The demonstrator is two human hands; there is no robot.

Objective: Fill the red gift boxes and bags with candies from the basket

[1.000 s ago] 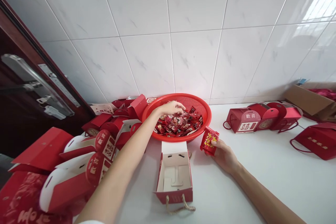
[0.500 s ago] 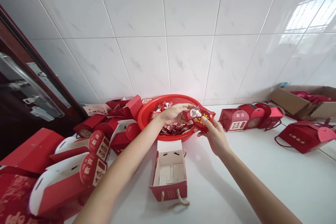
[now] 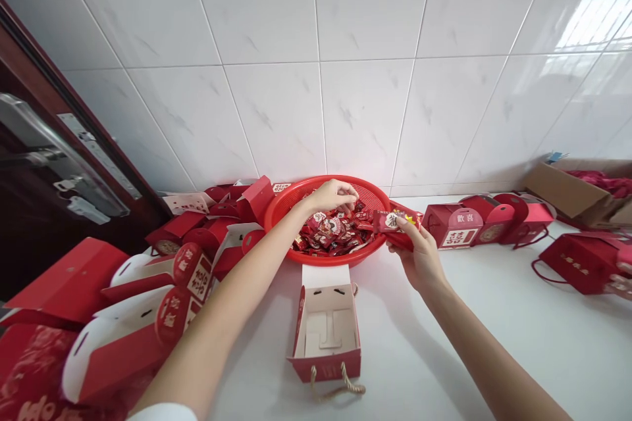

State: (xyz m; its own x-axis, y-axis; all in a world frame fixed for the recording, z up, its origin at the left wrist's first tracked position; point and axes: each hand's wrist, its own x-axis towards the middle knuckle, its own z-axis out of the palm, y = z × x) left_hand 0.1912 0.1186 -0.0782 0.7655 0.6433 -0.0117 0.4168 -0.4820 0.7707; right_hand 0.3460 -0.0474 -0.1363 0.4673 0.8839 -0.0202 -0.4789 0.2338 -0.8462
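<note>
My left hand [image 3: 334,197] is over the red plastic basket [image 3: 277,241], fingers loosely bent downward and slightly apart, nothing visible in them. Beneath it lies a heap of red-wrapped candies [image 3: 332,229]. At the basket's right rim, my right hand [image 3: 415,251] grips a few red candy packets [image 3: 390,222], thumb on top; they overlap, so how many I cannot tell. In front of the basket stands an open red gift box [image 3: 330,329], its pale inside showing no candies and a twisted rope handle hanging at the near end.
Several red gift boxes [image 3: 133,335], some open, crowd the left side near a dark door [image 3: 29,210]. More closed red boxes [image 3: 453,226] stand at right along the tiled wall. A cardboard carton [image 3: 567,194] with red material sits at the far right.
My left hand has come away from the packets in my right hand and moved back over the candies. My right hand has shifted slightly right, still holding the packets.
</note>
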